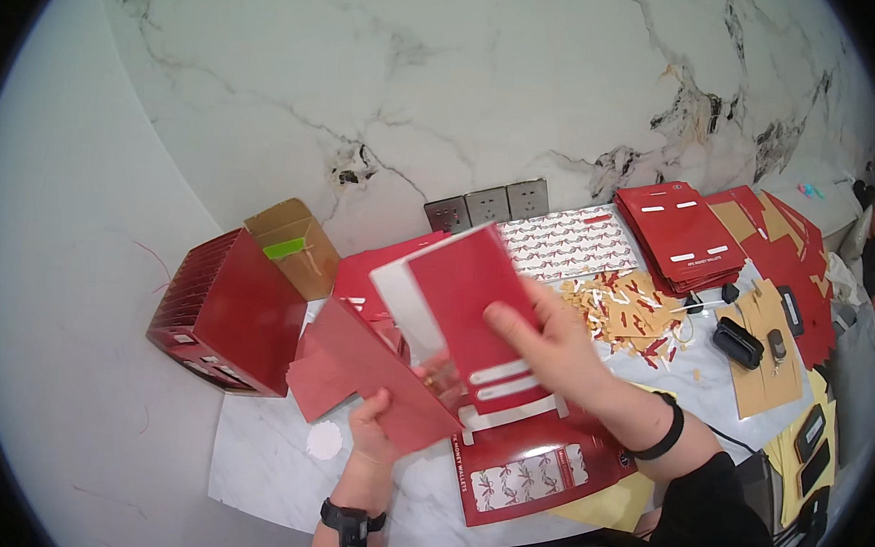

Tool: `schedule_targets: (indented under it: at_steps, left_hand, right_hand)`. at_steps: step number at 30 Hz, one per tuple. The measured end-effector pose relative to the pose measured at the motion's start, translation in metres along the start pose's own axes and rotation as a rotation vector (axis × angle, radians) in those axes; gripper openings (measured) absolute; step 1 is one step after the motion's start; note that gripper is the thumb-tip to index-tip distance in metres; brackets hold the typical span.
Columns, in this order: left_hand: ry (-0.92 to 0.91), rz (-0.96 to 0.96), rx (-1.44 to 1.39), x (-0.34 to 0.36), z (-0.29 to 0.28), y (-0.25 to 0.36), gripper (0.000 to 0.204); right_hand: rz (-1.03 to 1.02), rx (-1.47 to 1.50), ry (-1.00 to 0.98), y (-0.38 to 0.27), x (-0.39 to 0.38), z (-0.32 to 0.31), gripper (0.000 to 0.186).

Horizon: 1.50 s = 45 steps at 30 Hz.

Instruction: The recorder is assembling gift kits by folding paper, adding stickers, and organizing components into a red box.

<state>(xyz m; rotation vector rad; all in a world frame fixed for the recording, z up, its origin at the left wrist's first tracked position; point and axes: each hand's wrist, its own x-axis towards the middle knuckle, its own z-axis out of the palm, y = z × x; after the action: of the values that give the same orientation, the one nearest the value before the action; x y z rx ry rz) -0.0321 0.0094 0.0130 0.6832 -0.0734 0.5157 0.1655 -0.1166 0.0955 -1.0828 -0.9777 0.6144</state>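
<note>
My right hand (558, 346) pinches a red envelope (467, 285) with a white strip along its left side and two pale slots near its lower end. Held tilted beside it is a duller red paper wallet (366, 374), and my left hand (373, 425) is closed on its lower edge. The two overlap in the middle, so part of their inner faces is hidden. Below them lies a glossy red printed sheet (506, 468) with a patterned panel. A loose reddish paper piece (321, 382) rests left of my hands.
At left stand a red box with slots (245, 312) and a brown carton (299, 250). Behind are a patterned sheet (570, 242), a heap of paper scraps (625, 315) and a stack of red sheets (680, 233). A black case (739, 342) lies right on brown paper.
</note>
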Motion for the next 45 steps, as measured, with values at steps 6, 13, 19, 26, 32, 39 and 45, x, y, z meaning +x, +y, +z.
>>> schedule_targets:
  at_steps: [6,13,19,26,32,39,45]
  left_hand:
    - [0.307,0.333,-0.116,0.005,-0.012,0.024,0.052]
    - [0.321,0.068,-0.078,-0.007,-0.02,0.001,0.06]
    - [0.109,-0.103,-0.045,-0.01,-0.009,-0.003,0.053]
    - [-0.289,-0.11,-0.191,-0.006,-0.013,-0.01,0.049]
    - [-0.231,-0.145,-0.136,-0.01,-0.012,-0.012,0.046]
    - [-0.283,-0.145,-0.192,-0.01,0.001,-0.013,0.053]
    - [-0.098,-0.043,-0.153,-0.004,-0.008,0.001,0.057]
  right_hand:
    - [0.161,0.24,-0.098,-0.023,0.013,-0.03,0.035]
    - [0.126,-0.083,-0.159,-0.007,0.011,-0.025,0.041]
    - [-0.082,-0.661,-0.213,0.014,-0.004,-0.004,0.038]
    - [-0.094,-0.538,-0.371,0.002,-0.032,0.019,0.04]
    - [0.016,-0.34,-0.516,0.005,-0.029,0.016,0.04]
    - [-0.011,-0.284,-0.586,0.002,-0.023,0.009,0.033]
    - [0.269,0.169,-0.078,0.026,0.006,-0.012,0.036]
